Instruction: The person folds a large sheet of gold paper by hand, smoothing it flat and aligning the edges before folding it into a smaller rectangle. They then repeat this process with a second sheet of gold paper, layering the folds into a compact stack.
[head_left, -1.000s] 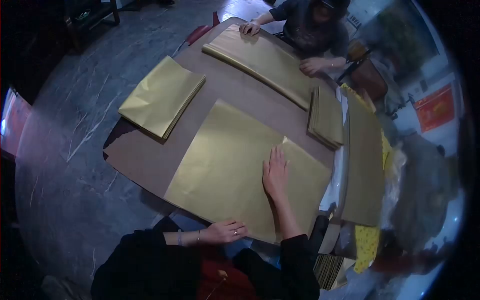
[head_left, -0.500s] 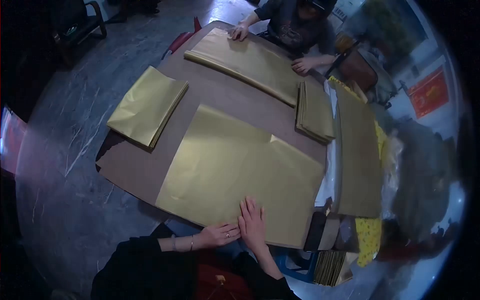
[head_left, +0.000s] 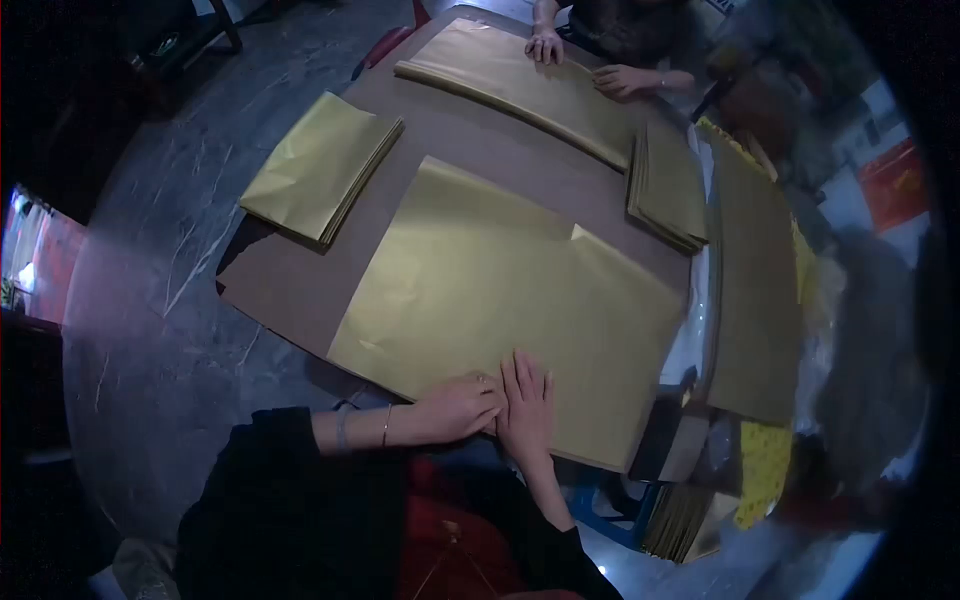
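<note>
A large gold paper sheet (head_left: 500, 290) lies spread over the near half of the brown table. My right hand (head_left: 526, 405) rests flat on its near edge with fingers stretched forward. Beside it, touching near the right thumb, my left hand (head_left: 460, 405) has its fingers curled closed at the same edge of the sheet. Its fingertips are partly hidden, but they appear to pinch the paper edge. One corner crease of the sheet stands slightly raised at the far side.
A folded gold stack (head_left: 320, 170) lies at the left, another folded stack (head_left: 668, 190) at the right. Across the table, a co-worker's hands (head_left: 546, 46) rest on a rolled-edge gold sheet (head_left: 510, 85). A brown board (head_left: 755, 290) and a blue stool (head_left: 605, 515) with folded paper (head_left: 675, 522) stand right.
My left hand's fingers have curled more tightly at the sheet's edge, while my right hand stays flat. The co-worker's hands have come closer together. The whole view has shifted.
</note>
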